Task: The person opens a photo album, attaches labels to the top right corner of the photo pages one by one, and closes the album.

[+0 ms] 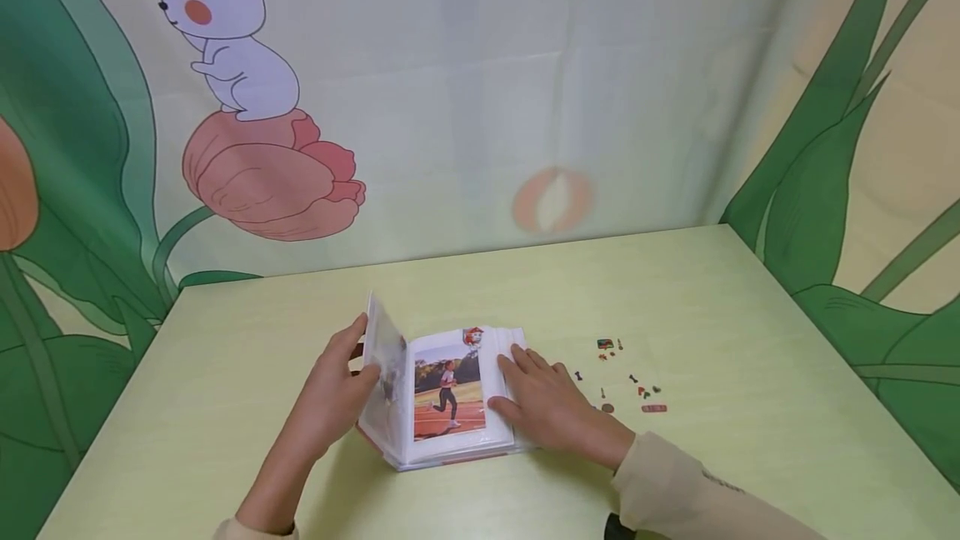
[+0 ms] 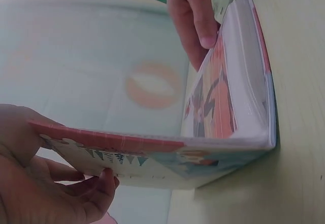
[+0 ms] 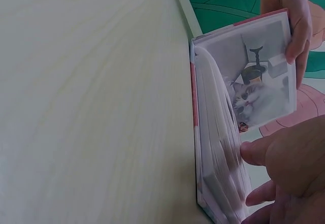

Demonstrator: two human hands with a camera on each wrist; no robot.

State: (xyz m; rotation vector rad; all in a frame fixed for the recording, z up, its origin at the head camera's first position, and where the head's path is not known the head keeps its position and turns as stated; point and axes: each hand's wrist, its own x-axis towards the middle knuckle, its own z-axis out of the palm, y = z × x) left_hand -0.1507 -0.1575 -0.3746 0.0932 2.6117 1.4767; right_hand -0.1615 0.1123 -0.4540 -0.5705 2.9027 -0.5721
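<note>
A small photo album (image 1: 459, 443) lies open on the table, its front cover (image 2: 137, 150) raised steeply on the left. My left hand (image 1: 333, 394) grips the outer edge of that cover, thumb on the inner side and fingers behind. Inside the cover is a cat picture (image 3: 251, 94). On the facing page a photo of a runner (image 1: 448, 398) shows, with a small red-haired character sticker (image 1: 472, 337) at its top right corner. My right hand (image 1: 551, 407) rests on the right edge of the pages, fingers extended, with the thumb touching the page edge in the right wrist view.
Small stickers (image 1: 654, 408) are spread on the table right of the album, some partly behind my right hand. The pale table (image 1: 750, 340) ends against a printed cloth (image 1: 465, 123) with a rabbit and flowers. A dark object (image 1: 619, 527) shows under the right sleeve.
</note>
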